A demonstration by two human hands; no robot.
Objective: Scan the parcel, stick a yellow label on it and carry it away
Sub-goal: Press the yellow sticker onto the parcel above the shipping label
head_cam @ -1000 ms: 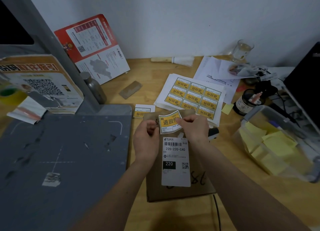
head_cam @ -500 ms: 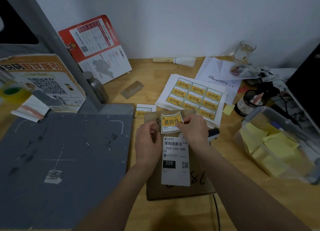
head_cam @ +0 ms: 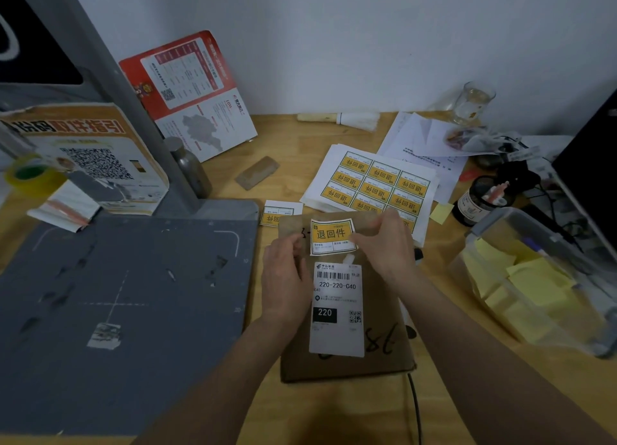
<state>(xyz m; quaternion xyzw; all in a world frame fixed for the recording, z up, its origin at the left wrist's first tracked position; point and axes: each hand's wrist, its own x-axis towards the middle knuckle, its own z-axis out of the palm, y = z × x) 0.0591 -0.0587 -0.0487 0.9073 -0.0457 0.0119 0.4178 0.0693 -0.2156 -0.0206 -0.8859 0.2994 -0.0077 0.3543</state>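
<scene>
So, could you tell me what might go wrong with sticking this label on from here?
1. The yellow label sits tilted just above the white shipping label; pressed lower, it could cover the barcode.
2. Only the right hand pinches its edge, so it may crease or go down crooked.
3. The left hand steadies the parcel; letting go could shift it.

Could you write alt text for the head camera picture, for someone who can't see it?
Two bare hands, left hand and right hand, hold a yellow label over the top of a brown parcel on a wooden desk. A sheet of yellow labels lies behind; a grey scanner pad sits left.
</scene>
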